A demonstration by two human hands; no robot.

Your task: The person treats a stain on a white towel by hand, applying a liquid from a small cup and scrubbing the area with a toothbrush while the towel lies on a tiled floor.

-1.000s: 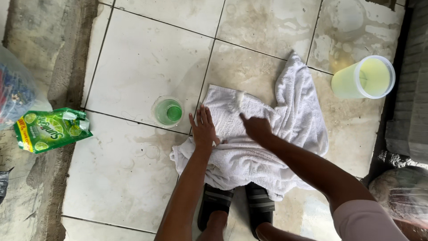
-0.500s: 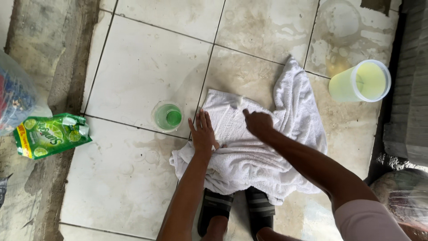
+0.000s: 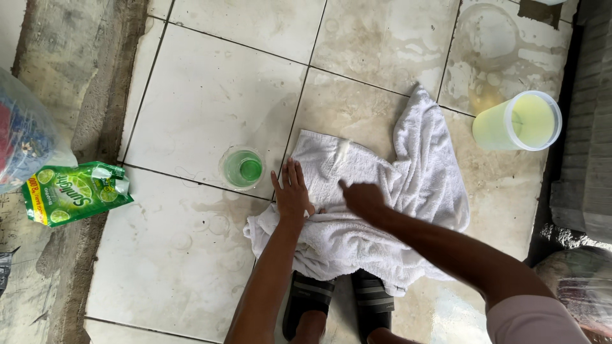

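The left hand is laid flat on the towel, fingers spread and straight, palm pressed on the cloth near its left edge; nothing is clasped. The right hand is set on the towel just beside it, fingers curled down into the cloth; whether a fold is pinched cannot be told, since the fingertips are hidden under the knuckles. The two hands are held close but apart.

The towel, white and rumpled, is spread on the wet tiled floor, near the middle of the view. One long part is stretched up toward the far right, and the lower folds are bunched over the toes of two dark sandals, on which the person is standing.

A small clear cup is placed on the tiles just left of the towel, near a grout line, apart from the left hand; green liquid is held in its bottom. A larger translucent tub is set at the right edge of the tiles, well apart from the hands; pale yellow-green liquid is seen in it.

A green pouch is laid on the concrete strip along the left edge of the tiles. Behind it, at the left border, a clear bag with coloured contents is seen.
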